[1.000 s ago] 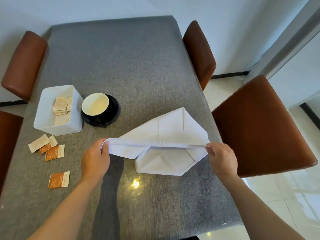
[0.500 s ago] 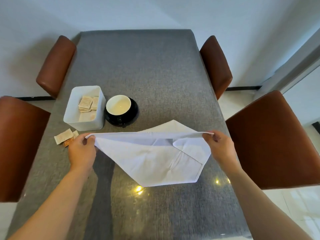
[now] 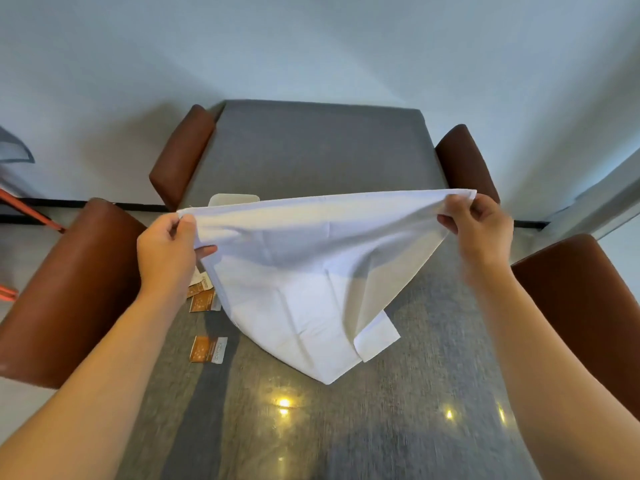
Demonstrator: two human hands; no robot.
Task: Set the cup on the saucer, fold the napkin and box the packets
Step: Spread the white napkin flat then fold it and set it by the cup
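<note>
The white cloth napkin (image 3: 304,271) hangs in the air above the grey table (image 3: 311,157), stretched between my hands, its lower corner drooping toward the tabletop. My left hand (image 3: 166,251) pinches its left top corner and my right hand (image 3: 474,226) pinches the right top corner. Only the back rim of the white box (image 3: 233,199) shows above the napkin's top edge. Orange packets (image 3: 207,348) lie on the table below my left hand, one apart (image 3: 202,301) from the others near the napkin's left side. The cup and saucer are hidden behind the napkin.
Brown leather chairs stand around the table: near left (image 3: 69,289), far left (image 3: 180,154), far right (image 3: 464,157) and near right (image 3: 581,313). A white wall rises behind the table's far end.
Both hands have lifted the napkin off the table and spread it wider. It now covers the cup, saucer and most of the box. The view has tilted upward.
</note>
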